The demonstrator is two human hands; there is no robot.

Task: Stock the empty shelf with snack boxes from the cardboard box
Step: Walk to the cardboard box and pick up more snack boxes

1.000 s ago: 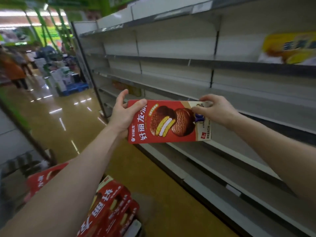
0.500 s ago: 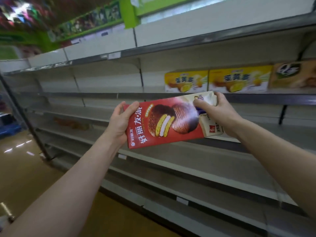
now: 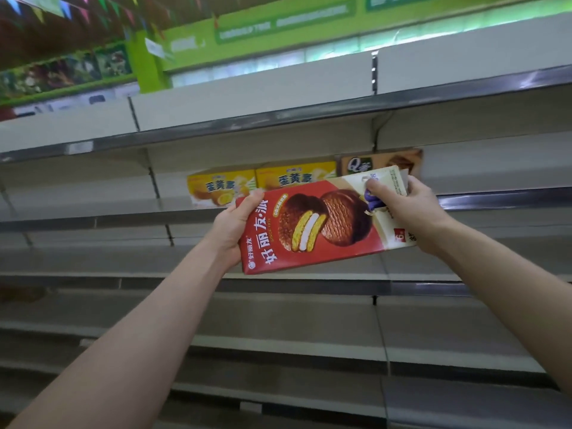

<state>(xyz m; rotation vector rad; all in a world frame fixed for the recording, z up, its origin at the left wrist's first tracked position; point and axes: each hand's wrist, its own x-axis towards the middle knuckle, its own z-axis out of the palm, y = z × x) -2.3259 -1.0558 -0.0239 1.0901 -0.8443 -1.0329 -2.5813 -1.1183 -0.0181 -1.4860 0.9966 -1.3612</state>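
A red snack box [image 3: 322, 226] with a chocolate pie picture is held up in front of the grey shelving, tilted with its right end higher. My left hand [image 3: 232, 226] grips its left end, thumb on the front face. My right hand [image 3: 408, 212] grips the cream-coloured right end from the side. The box hangs just in front of and slightly below the shelf [image 3: 93, 219] that carries other boxes. The cardboard box is out of view.
Two yellow snack boxes [image 3: 294, 178] and a brown box [image 3: 380, 164] stand on that shelf right behind the red box. Bare grey shelves [image 3: 278, 317] run above and below. Green signage [image 3: 278, 23] hangs overhead.
The view has swung from the aisle floor and cardboard box up to the shelving. Both hands have lifted the red box higher, towards the shelf with the yellow boxes.
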